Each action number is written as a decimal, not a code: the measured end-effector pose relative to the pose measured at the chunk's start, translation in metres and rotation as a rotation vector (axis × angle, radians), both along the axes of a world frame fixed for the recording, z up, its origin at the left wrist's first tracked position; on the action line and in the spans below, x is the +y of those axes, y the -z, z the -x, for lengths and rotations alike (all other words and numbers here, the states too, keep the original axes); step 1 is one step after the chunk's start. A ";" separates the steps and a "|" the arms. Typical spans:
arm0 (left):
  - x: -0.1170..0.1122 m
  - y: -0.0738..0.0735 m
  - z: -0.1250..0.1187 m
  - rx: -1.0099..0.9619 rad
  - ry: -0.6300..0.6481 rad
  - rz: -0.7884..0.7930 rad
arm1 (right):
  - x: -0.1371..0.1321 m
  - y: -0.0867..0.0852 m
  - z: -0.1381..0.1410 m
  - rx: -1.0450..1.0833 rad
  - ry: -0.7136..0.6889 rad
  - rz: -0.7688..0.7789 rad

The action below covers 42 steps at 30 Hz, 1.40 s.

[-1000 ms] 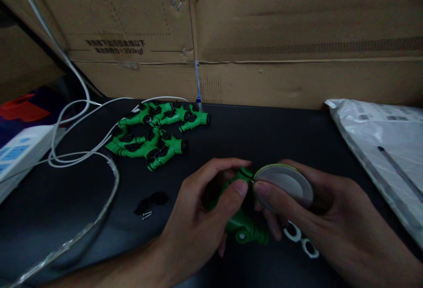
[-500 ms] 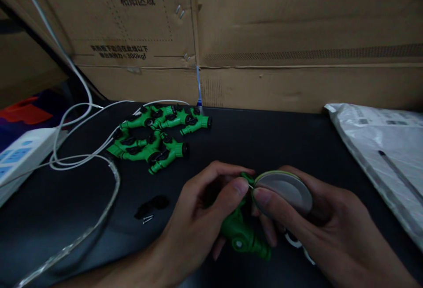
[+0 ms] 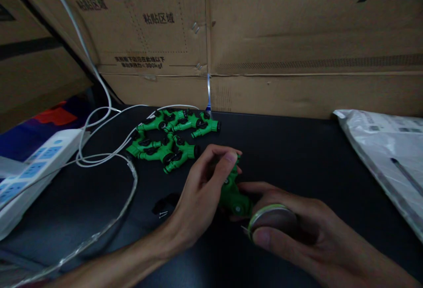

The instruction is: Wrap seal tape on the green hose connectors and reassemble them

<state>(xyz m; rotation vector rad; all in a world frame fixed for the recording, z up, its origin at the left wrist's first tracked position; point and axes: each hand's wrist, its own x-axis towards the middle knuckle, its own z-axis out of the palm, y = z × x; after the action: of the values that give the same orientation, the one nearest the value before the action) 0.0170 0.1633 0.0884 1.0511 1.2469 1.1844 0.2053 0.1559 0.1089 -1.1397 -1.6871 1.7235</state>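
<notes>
My left hand [image 3: 209, 186] is closed around a green plastic hose splitter [image 3: 236, 202], thumb and fingertips pinching its far end. Part of that splitter is covered by the fingers. My right hand [image 3: 297, 222] grips a round, flat, greyish disc with a yellow-green rim [image 3: 272, 215], thumb on its near edge. From the disc's left side juts a short thin wire-like tip [image 3: 243, 228], just clear of the splitter. Left of my left wrist lie small black parts [image 3: 168, 202] with several tiny screws [image 3: 163, 214].
Several green hose splitters with black valve levers [image 3: 180, 151] lie in a group at the back. White cables [image 3: 115, 153] loop beside a white power strip [image 3: 49, 155] on the left. A plastic mailer bag [image 3: 383, 147] bearing a dark pen-like rod is at right; cardboard [image 3: 280, 89] stands behind.
My right hand has drawn the disc and its thin tip back from the splitter's far end, toward me. The splitter has tilted in my left hand. The camera view has shifted slightly left.
</notes>
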 end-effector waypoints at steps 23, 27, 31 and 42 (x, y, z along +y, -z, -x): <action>0.011 0.004 0.008 -0.518 0.313 0.265 | 0.021 0.000 -0.038 0.365 -0.030 0.249; 0.014 0.009 0.007 -0.495 0.281 0.253 | 0.021 -0.001 -0.042 0.392 -0.041 0.319; 0.012 0.020 0.003 -0.288 0.351 0.139 | 0.025 -0.002 -0.051 0.502 -0.026 0.197; -0.009 0.023 -0.022 0.454 0.609 -0.377 | 0.020 -0.010 -0.079 0.345 0.270 -0.040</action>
<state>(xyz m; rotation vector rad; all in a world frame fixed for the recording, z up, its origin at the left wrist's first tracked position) 0.0386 0.1548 0.0652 1.8985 0.9278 0.7301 0.2842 0.1762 0.1192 -0.9386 -1.2914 1.6002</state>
